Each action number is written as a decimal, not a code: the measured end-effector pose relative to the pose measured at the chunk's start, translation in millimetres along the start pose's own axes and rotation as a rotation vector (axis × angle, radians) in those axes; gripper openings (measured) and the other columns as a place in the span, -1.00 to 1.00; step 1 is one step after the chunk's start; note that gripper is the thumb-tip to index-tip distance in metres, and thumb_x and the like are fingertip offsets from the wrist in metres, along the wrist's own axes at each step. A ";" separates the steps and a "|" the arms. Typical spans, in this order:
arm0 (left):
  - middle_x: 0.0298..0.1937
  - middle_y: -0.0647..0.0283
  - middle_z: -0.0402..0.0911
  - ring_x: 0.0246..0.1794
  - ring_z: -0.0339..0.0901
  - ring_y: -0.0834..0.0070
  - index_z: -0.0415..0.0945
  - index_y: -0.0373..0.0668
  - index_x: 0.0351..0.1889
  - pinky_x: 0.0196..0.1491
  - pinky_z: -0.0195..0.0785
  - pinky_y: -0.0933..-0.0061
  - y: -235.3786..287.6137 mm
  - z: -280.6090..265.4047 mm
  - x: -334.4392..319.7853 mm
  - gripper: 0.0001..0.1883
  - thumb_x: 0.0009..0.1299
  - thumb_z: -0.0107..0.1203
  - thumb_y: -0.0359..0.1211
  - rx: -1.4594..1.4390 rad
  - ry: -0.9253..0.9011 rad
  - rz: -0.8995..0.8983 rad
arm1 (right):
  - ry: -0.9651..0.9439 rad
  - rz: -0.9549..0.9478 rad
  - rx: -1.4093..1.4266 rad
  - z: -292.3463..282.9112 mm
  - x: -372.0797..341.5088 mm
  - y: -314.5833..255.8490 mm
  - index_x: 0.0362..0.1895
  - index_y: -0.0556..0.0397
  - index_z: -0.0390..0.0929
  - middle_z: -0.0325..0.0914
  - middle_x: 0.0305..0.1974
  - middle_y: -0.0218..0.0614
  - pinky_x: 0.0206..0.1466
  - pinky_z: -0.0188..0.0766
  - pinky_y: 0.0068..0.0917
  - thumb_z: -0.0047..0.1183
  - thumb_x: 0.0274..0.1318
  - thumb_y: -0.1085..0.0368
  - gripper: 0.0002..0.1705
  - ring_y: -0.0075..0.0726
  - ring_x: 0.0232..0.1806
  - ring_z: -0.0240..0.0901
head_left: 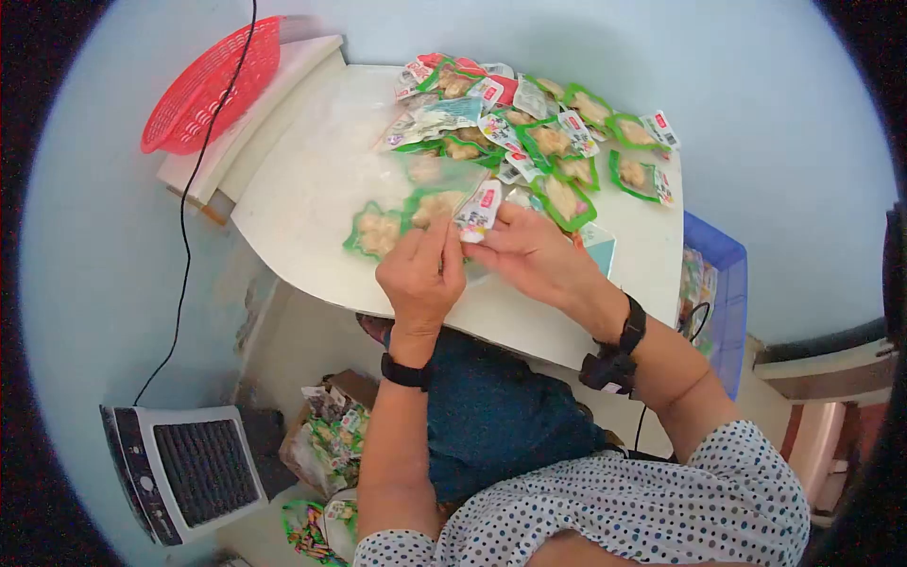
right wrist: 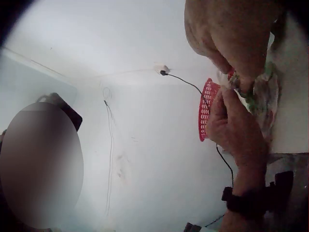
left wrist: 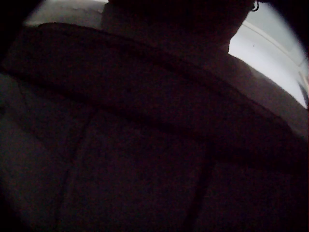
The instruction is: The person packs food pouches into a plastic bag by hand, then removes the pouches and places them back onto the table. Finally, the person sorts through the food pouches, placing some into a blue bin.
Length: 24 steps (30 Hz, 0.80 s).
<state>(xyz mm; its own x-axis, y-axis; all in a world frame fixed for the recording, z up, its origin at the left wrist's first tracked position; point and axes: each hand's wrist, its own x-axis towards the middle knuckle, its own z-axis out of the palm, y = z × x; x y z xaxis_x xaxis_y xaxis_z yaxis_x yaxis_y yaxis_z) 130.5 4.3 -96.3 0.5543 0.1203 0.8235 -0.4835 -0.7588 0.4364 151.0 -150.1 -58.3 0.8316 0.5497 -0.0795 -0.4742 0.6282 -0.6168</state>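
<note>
Left hand (head_left: pixel 420 276) and right hand (head_left: pixel 540 253) both pinch a clear, green-edged packet (head_left: pixel 476 212) of pale lumps, its white end printed red.

open room for me over the table's (head_left: pixel 302 180) left side, basket (head_left: pixel 194 104) and cord (head_left: pixel 187 250) beyond it, piled packets (head_left: pixel 553 142) blocking my far right, wall (head_left: pixel 605 33) behind them, scant gap between left hand (head_left: pixel 422 274) and right hand (head_left: pixel 539 253), bare strip by the right edge

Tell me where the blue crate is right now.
In the head view, the blue crate is on the right, just past the right edge of the white table.
</note>
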 end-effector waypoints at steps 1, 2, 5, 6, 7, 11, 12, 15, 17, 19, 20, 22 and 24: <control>-0.61 0.25 0.45 -0.68 0.40 0.36 0.65 -0.17 -0.21 -0.61 0.25 0.36 0.9 -1.0 -0.4 -0.84 0.23 0.22 -0.47 0.002 -0.017 -0.008 | 0.005 -0.013 -0.016 -2.7 5.7 5.6 0.23 0.28 0.24 0.40 0.18 -0.10 0.35 0.30 -0.25 -0.11 0.19 0.57 -0.51 -0.18 0.22 0.37; -0.60 0.24 0.45 -0.67 0.40 0.35 0.65 -0.17 -0.21 -0.60 0.25 0.36 1.2 -1.7 -0.4 -0.83 0.23 0.22 -0.47 0.006 -0.035 -0.015 | 0.008 -0.027 -0.031 -6.0 12.3 11.5 0.25 0.25 0.24 0.39 0.19 -0.13 0.34 0.29 -0.27 -0.10 0.18 0.57 -0.49 -0.20 0.22 0.36; -0.60 0.20 0.50 -0.66 0.43 0.35 0.64 -0.23 -0.21 -0.58 0.28 0.34 -2.5 -0.3 -0.5 -0.86 0.27 0.20 -0.46 0.001 0.004 0.042 | 0.007 -0.036 -0.176 4.2 19.0 14.5 0.22 0.17 0.28 0.43 0.14 -0.21 0.28 0.33 -0.30 -0.05 0.16 0.56 -0.50 -0.26 0.17 0.38; -0.60 0.20 0.50 -0.66 0.43 0.34 0.64 -0.22 -0.20 -0.58 0.28 0.33 -3.3 -1.4 -0.2 -0.85 0.27 0.20 -0.46 0.003 -0.010 0.041 | 0.007 -0.036 -0.242 8.4 19.9 13.9 0.21 0.15 0.30 0.45 0.10 -0.24 0.25 0.35 -0.31 -0.03 0.16 0.56 -0.51 -0.28 0.14 0.40; -0.60 0.19 0.49 -0.66 0.43 0.33 0.64 -0.22 -0.20 -0.58 0.28 0.33 -3.3 -1.7 0.2 -0.85 0.27 0.20 -0.46 0.002 -0.022 0.038 | -0.011 -0.051 -0.309 9.3 24.2 13.0 0.18 0.13 0.34 0.47 0.05 -0.26 0.22 0.36 -0.32 -0.02 0.15 0.55 -0.53 -0.28 0.11 0.42; -0.58 0.24 0.45 -0.62 0.45 0.30 0.65 -0.15 -0.17 -0.57 0.28 0.33 -3.3 -1.4 1.5 -0.79 0.22 0.22 -0.44 0.026 -0.024 0.003 | -0.132 -0.274 -0.945 -28.2 57.5 8.5 0.00 0.12 0.45 0.52 -0.16 -0.29 0.10 0.44 -0.35 0.01 0.13 0.50 -0.69 -0.25 -0.05 0.48; -0.58 0.24 0.45 -0.63 0.44 0.30 0.65 -0.15 -0.16 -0.57 0.28 0.33 -5.9 -0.7 0.6 -0.79 0.22 0.22 -0.44 0.028 -0.010 0.014 | -0.104 -0.225 -0.869 -23.1 57.3 4.7 -0.04 0.12 0.47 0.53 -0.20 -0.29 0.07 0.46 -0.35 0.01 0.13 0.48 -0.73 -0.24 -0.09 0.49; -0.58 0.25 0.43 -0.63 0.43 0.30 0.65 -0.14 -0.15 -0.57 0.28 0.32 -9.5 0.6 -1.8 -0.78 0.23 0.22 -0.44 0.026 0.020 0.030 | 0.135 0.195 0.016 -4.4 48.8 -9.5 -0.14 0.14 0.49 0.55 -0.25 -0.30 -0.03 0.50 -0.35 0.01 0.14 0.43 -0.82 -0.22 -0.19 0.51; -0.59 0.25 0.42 -0.64 0.43 0.30 0.65 -0.14 -0.15 -0.57 0.29 0.32 -6.2 -1.8 -0.5 -0.78 0.23 0.21 -0.44 0.017 0.018 0.027 | 0.108 0.161 -0.070 -11.8 53.1 -4.5 -0.17 0.14 0.48 0.55 -0.25 -0.28 -0.08 0.53 -0.34 0.00 0.16 0.41 -0.85 -0.23 -0.20 0.53; -0.54 0.18 0.53 -0.60 0.49 0.29 0.64 -0.19 -0.17 -0.54 0.34 0.33 -3.4 -4.5 0.9 -0.82 0.25 0.20 -0.47 0.017 -0.023 0.008 | 0.092 0.128 -0.111 -12.6 55.6 -0.9 -0.17 0.14 0.47 0.55 -0.24 -0.27 -0.12 0.54 -0.36 -0.01 0.18 0.40 -0.86 -0.25 -0.22 0.54; -0.51 0.15 0.58 -0.58 0.52 0.29 0.63 -0.22 -0.18 -0.52 0.36 0.34 -2.8 -5.4 1.7 -0.83 0.27 0.19 -0.49 0.018 -0.043 -0.001 | 0.089 0.113 -0.111 -11.2 57.0 2.0 -0.16 0.14 0.48 0.55 -0.23 -0.26 -0.13 0.55 -0.37 -0.02 0.19 0.40 -0.85 -0.26 -0.23 0.55; -0.51 0.15 0.58 -0.59 0.52 0.28 0.63 -0.22 -0.18 -0.52 0.36 0.33 -2.6 -6.1 2.9 -0.83 0.27 0.19 -0.48 0.004 -0.020 -0.016 | 0.094 0.100 -0.123 0.5 56.6 6.9 -0.13 0.14 0.48 0.55 -0.22 -0.24 -0.17 0.56 -0.40 -0.03 0.19 0.41 -0.83 -0.29 -0.24 0.56; -0.51 0.15 0.58 -0.59 0.52 0.28 0.63 -0.22 -0.17 -0.53 0.36 0.33 -2.7 -6.5 3.6 -0.83 0.27 0.19 -0.48 -0.004 -0.010 -0.023 | 0.102 0.104 -0.150 11.8 54.7 10.6 -0.10 0.14 0.48 0.55 -0.22 -0.24 -0.21 0.57 -0.43 -0.05 0.19 0.43 -0.80 -0.32 -0.24 0.56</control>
<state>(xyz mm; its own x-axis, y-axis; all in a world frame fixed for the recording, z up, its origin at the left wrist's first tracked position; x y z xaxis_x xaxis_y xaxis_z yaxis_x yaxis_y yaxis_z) 129.4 10.9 -92.2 0.5724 0.1315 0.8093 -0.4732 -0.7531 0.4570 188.1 -106.9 -60.0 0.8089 0.5440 -0.2231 -0.5171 0.4775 -0.7104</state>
